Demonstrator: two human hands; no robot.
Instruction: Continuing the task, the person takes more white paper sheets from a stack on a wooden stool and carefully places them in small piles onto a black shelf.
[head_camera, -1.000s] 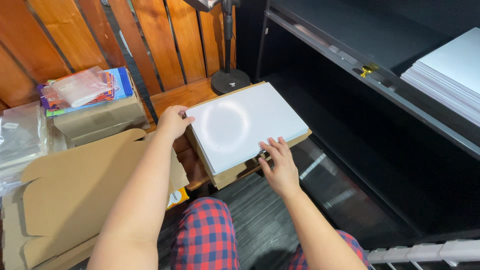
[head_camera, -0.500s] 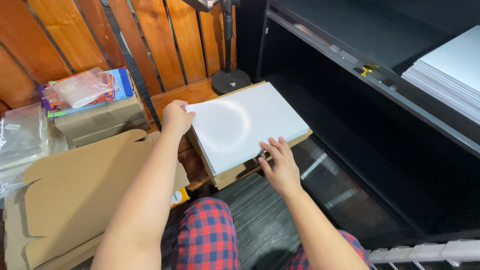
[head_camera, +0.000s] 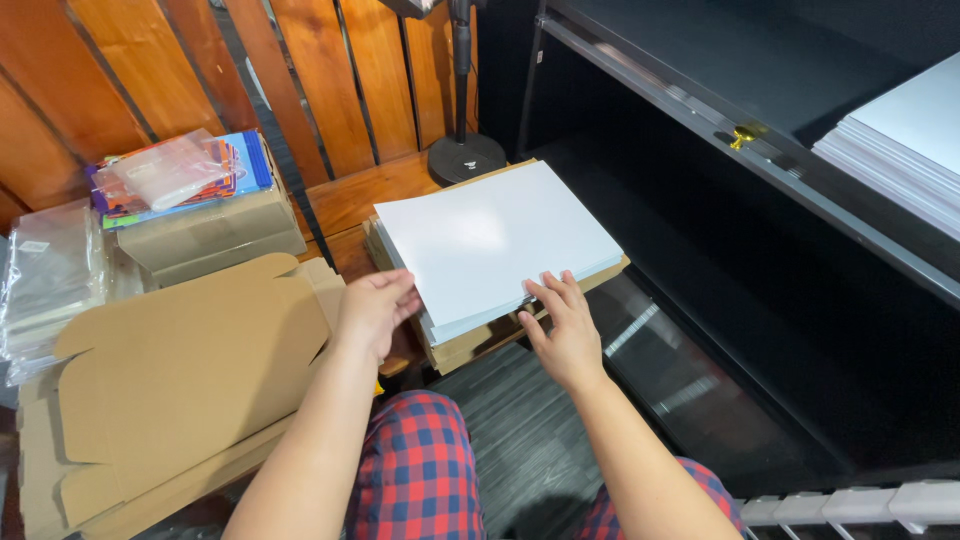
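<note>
Now, start with the biggest thing: the black shelving unit (head_camera: 760, 300) fills the right half of the frame, with a second pile of white sheets (head_camera: 900, 150) lying on its upper shelf at the far right. In the lower left, flattened cardboard boxes (head_camera: 180, 380) spread out, and above them a closed carton carries colourful packets (head_camera: 180, 175). Clear plastic bags (head_camera: 45, 275) sit at the left edge.

In the centre lies your white paper stack (head_camera: 490, 245), resting on a low pile of cardboard (head_camera: 470, 345) in front of the wooden slats. Your left hand (head_camera: 375, 310) has slid down from the stack's far left corner to its near left corner since a second ago, and its fingers now curl closed around that edge. Your right hand (head_camera: 565, 325) stays where it was, fingers spread flat on the near right edge. Both hands now bracket the near side, so the sheets look squared and held from the front.
</note>
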